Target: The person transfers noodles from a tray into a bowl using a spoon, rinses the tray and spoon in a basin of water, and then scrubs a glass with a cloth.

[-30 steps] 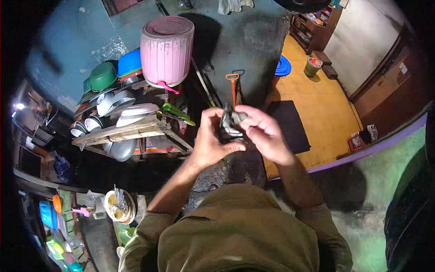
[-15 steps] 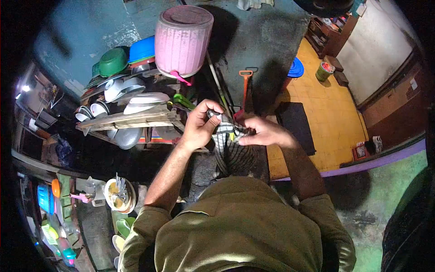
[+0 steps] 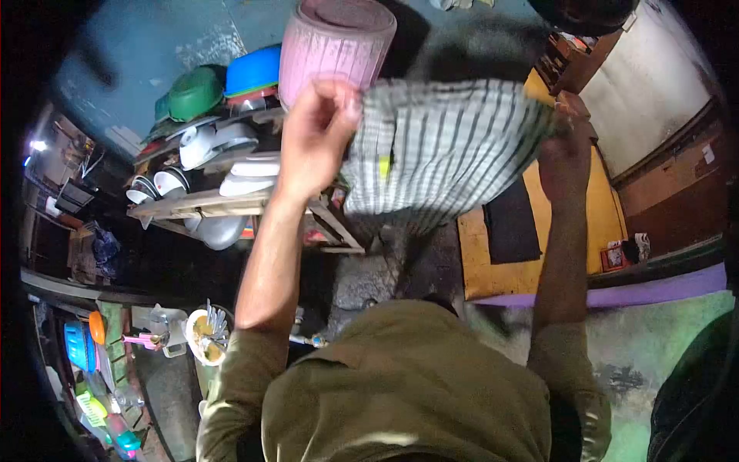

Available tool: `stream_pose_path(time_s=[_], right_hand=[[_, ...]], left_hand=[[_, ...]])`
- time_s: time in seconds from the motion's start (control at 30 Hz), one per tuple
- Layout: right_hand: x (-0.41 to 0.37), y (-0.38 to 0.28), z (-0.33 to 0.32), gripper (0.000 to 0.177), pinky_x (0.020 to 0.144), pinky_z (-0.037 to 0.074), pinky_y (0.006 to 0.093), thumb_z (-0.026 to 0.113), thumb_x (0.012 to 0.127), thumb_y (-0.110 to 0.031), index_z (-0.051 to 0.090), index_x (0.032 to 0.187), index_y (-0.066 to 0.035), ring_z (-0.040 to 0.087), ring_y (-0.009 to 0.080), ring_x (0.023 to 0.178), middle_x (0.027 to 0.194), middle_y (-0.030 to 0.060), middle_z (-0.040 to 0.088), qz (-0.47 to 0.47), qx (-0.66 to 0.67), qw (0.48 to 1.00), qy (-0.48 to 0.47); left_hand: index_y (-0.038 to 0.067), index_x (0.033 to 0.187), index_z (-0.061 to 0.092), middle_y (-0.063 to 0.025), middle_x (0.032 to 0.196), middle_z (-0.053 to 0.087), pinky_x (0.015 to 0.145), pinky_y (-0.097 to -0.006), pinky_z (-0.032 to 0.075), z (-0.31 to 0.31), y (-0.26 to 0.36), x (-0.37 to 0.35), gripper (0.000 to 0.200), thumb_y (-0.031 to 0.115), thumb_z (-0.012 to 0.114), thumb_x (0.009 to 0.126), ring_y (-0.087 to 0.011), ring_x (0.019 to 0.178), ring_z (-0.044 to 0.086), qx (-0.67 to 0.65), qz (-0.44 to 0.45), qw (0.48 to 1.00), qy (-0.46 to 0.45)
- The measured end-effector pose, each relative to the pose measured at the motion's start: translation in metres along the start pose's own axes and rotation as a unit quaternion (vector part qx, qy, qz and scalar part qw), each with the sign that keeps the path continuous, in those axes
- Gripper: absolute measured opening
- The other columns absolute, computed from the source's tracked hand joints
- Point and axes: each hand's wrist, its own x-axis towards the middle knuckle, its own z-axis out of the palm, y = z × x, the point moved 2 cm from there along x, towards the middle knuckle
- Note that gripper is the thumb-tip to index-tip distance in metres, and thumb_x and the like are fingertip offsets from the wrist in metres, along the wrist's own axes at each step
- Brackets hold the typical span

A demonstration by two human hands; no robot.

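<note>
A black-and-white checked cloth (image 3: 454, 142) is stretched out in the air between my hands, blurred by motion at its lower edge. A small yellow patch shows near its left side. My left hand (image 3: 317, 138) pinches the upper left corner between thumb and fingers. At the opposite end my right hand (image 3: 566, 162) grips the other corner, its fingers dark in shadow. The cloth hangs slanted and hides part of the floor behind it.
Left of the cloth, a wooden rack (image 3: 208, 204) bears bowls and basins. A pink ribbed bucket (image 3: 339, 46) stands upside down behind my left hand. A black mat (image 3: 512, 223) lies on the yellow floor. Plates with cutlery (image 3: 209, 331) sit at lower left.
The cloth was bunched between both hands and now is spread wide. My right hand has moved right and up, my left hand up and slightly left.
</note>
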Motion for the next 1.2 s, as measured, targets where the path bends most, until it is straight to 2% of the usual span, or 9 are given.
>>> stream_pose_path(time_s=[0.03, 0.1, 0.13, 0.23, 0.33, 0.5, 0.73, 0.97, 1.2], right_hand=[[0.011, -0.008, 0.007, 0.068, 0.087, 0.051, 0.0371, 0.07, 0.081, -0.017, 0.037, 0.139, -0.005, 0.054, 0.0299, 0.116, 0.131, 0.0184, 0.05, -0.106, 0.19, 0.976, -0.012], [-0.042, 0.219, -0.169, 0.061, 0.097, 0.043, 0.0395, 0.06, 0.09, -0.033, 0.038, 0.137, -0.001, 0.051, 0.0266, 0.118, 0.13, 0.0161, 0.051, 0.37, 0.097, 0.882, 0.274], [-0.046, 0.177, -0.103, 0.073, 0.099, 0.043, 0.0422, 0.065, 0.087, -0.028, 0.025, 0.143, -0.004, 0.046, 0.0301, 0.123, 0.137, 0.0176, 0.042, 0.343, 0.001, 0.932, 0.116], [-0.089, 0.156, -0.002, 0.071, 0.102, 0.041, 0.0422, 0.066, 0.086, -0.024, 0.03, 0.142, 0.001, 0.043, 0.0324, 0.128, 0.143, 0.0189, 0.038, 0.481, -0.095, 0.865, 0.109], [-0.129, 0.191, -0.024, 0.055, 0.099, 0.041, 0.0399, 0.062, 0.089, -0.03, 0.046, 0.133, 0.0, 0.052, 0.0266, 0.119, 0.13, 0.0169, 0.053, 0.689, -0.064, 0.711, 0.129], [-0.135, 0.244, -0.119, 0.036, 0.08, 0.048, 0.0382, 0.062, 0.088, -0.019, 0.057, 0.117, 0.001, 0.06, 0.0258, 0.095, 0.111, 0.0162, 0.059, 0.508, -0.051, 0.86, -0.016], [-0.077, 0.211, -0.16, 0.041, 0.085, 0.048, 0.0387, 0.07, 0.08, -0.01, 0.055, 0.116, 0.002, 0.059, 0.0276, 0.099, 0.112, 0.0131, 0.055, 0.386, -0.026, 0.88, 0.276], [-0.031, 0.151, -0.176, 0.029, 0.089, 0.045, 0.0396, 0.068, 0.075, -0.006, 0.061, 0.102, -0.001, 0.058, 0.0248, 0.098, 0.098, 0.0122, 0.062, 0.228, -0.428, 0.873, -0.055], [0.039, 0.092, -0.161, 0.016, 0.067, 0.042, 0.035, 0.065, 0.083, -0.014, 0.063, 0.084, 0.002, 0.055, 0.0156, 0.076, 0.085, 0.0086, 0.061, 0.259, -0.378, 0.879, -0.13]], left_hand=[[0.002, 0.114, 0.051, -0.0034, 0.098, 0.057, 0.085, -0.027, 0.043, 0.009, -0.003, 0.013, 0.026, 0.005, 0.06, 0.09, -0.0134, 0.093, 0.053, -0.021, 0.013, 0.998, 0.051], [0.001, 0.142, 0.029, -0.0174, 0.137, 0.044, 0.105, -0.0356, 0.032, 0.032, -0.026, -0.009, 0.069, 0.043, 0.054, 0.093, -0.0242, 0.124, 0.043, -0.074, -0.301, 0.951, 0.025], [0.0, 0.145, 0.024, -0.0232, 0.132, 0.048, 0.102, -0.0422, 0.038, 0.048, -0.066, -0.02, 0.086, 0.065, 0.041, 0.09, -0.0296, 0.122, 0.047, -0.004, -0.185, 0.98, -0.074], [-0.008, 0.143, 0.018, -0.0208, 0.137, 0.042, 0.103, -0.0464, 0.037, 0.089, -0.164, -0.132, 0.073, 0.039, 0.05, 0.096, -0.0303, 0.125, 0.045, -0.072, -0.446, 0.86, -0.237], [-0.003, 0.145, 0.017, -0.0205, 0.14, 0.04, 0.104, -0.0478, 0.036, 0.115, -0.225, -0.202, 0.077, 0.036, 0.058, 0.093, -0.0299, 0.128, 0.042, -0.342, -0.618, 0.705, -0.066], [0.014, 0.151, 0.008, -0.0205, 0.147, 0.03, 0.105, -0.0453, 0.034, 0.131, -0.24, -0.14, 0.088, 0.027, 0.068, 0.087, -0.0341, 0.131, 0.036, -0.019, -0.565, 0.823, -0.058], [0.015, 0.151, 0.008, -0.0195, 0.144, 0.034, 0.099, -0.0405, 0.04, 0.194, -0.224, -0.061, 0.095, 0.002, 0.07, 0.08, -0.0325, 0.125, 0.043, 0.038, -0.395, 0.855, -0.335], [0.001, 0.124, 0.049, -0.0013, 0.102, 0.055, 0.083, -0.0237, 0.044, 0.172, -0.224, -0.007, 0.042, -0.005, 0.055, 0.083, -0.0066, 0.092, 0.051, -0.096, -0.367, 0.907, -0.185], [0.002, 0.097, 0.066, -0.0192, 0.094, 0.06, 0.082, -0.0416, 0.048, 0.129, -0.126, 0.062, 0.026, 0.019, 0.069, 0.078, -0.0379, 0.091, 0.057, 0.37, -0.036, 0.902, -0.219]])
